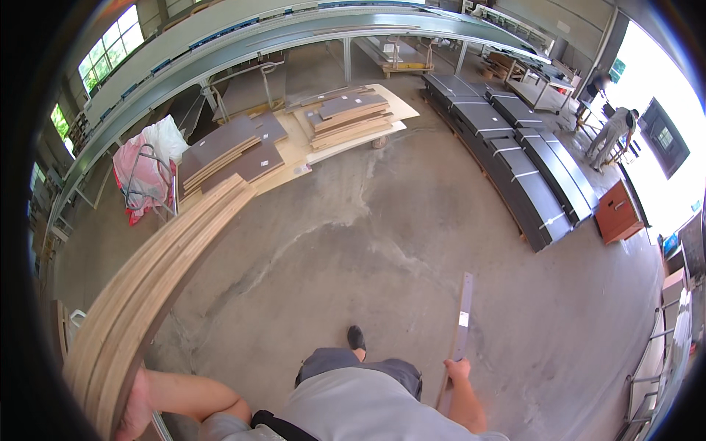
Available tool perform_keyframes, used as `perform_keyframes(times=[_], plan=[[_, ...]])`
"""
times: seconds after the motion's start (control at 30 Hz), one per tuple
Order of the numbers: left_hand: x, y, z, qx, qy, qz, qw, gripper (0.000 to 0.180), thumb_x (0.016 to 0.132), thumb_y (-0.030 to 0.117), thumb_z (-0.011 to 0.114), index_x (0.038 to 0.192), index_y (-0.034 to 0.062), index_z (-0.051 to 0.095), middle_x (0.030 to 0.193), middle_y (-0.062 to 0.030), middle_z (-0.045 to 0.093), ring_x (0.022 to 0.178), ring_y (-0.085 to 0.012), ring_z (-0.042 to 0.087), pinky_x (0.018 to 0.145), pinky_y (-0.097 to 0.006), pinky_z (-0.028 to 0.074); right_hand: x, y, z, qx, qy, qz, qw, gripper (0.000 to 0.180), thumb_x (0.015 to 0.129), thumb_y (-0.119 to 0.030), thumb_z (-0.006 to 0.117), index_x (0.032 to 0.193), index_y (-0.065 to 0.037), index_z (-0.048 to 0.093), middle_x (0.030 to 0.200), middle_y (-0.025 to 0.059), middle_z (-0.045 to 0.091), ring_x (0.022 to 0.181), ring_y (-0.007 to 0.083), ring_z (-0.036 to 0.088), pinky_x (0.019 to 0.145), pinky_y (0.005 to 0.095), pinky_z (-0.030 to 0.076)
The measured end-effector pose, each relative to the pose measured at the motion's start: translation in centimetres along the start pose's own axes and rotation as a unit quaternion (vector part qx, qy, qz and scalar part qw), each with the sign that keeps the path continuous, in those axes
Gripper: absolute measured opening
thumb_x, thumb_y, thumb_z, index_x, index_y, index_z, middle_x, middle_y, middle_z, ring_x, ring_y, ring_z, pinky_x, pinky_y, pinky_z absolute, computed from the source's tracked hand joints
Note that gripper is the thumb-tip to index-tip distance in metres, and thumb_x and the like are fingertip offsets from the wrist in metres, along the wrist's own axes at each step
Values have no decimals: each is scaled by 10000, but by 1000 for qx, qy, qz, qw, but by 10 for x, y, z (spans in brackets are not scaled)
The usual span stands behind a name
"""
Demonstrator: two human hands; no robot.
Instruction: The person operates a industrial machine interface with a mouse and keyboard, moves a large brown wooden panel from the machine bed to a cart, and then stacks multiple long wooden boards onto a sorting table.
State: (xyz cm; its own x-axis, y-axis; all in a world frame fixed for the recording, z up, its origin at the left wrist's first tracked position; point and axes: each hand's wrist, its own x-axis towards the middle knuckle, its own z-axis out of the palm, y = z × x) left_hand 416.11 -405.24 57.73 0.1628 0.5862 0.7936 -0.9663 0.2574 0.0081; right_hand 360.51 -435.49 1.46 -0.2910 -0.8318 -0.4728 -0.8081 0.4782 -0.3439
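Observation:
At the left of the head view, a bundle of long wooden boards (143, 294) with pale edges reaches from beside me toward the far stacks. My left hand (136, 408) is closed around its near end from below and the side; some of its fingers are hidden behind the boards. On the other side of my body, a narrow grey-brown strip (465, 294) with a white label points away from me over the floor. My right hand (457, 369) grips it near its lower end, fingers wrapped round its edge.
Brown panels (220, 151) lie stacked on a pale sheet ahead left, beside a bagged trolley (143, 176). Long dark strapped stacks (507, 158) stand ahead right, near a reddish-brown cabinet (619, 212). A conveyor (309, 37) crosses the back. People (612, 136) work at far right.

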Motion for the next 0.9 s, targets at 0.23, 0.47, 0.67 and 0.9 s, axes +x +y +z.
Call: perform_keyframes(times=[0.23,0.47,0.67,0.9], plan=[[-109,-210,158,8,84,-39,996,641,973,470,446,1480,79,467,1561,-188,451,1440,-409,404,1190,-628,282,57,-203,57,15,-66,19,998,575,700,-247,833,1159,62,677,1152,272,719,1092,412,702,956,474,554],[-240,-396,287,62,160,-54,984,598,924,388,536,1407,36,550,1523,-234,478,1413,-463,413,1171,-658,286,218,-293,133,-90,-171,44,980,612,717,-315,823,1195,32,662,1194,294,695,1171,458,656,994,486,541],[-284,-556,368,139,236,-76,959,594,876,317,593,1366,-18,584,1502,-268,494,1393,-498,421,1161,-659,296,339,-614,11,-116,-107,-22,987,539,725,-255,809,1170,16,669,1157,261,719,1130,434,677,958,484,554],[-372,-753,422,206,242,-83,945,528,895,259,581,1334,-33,604,1455,-261,541,1369,-478,460,1145,-656,316,559,-952,-7,-146,95,-235,956,620,725,-200,788,1294,-56,589,1172,209,665,1128,416,638,966,507,537]])
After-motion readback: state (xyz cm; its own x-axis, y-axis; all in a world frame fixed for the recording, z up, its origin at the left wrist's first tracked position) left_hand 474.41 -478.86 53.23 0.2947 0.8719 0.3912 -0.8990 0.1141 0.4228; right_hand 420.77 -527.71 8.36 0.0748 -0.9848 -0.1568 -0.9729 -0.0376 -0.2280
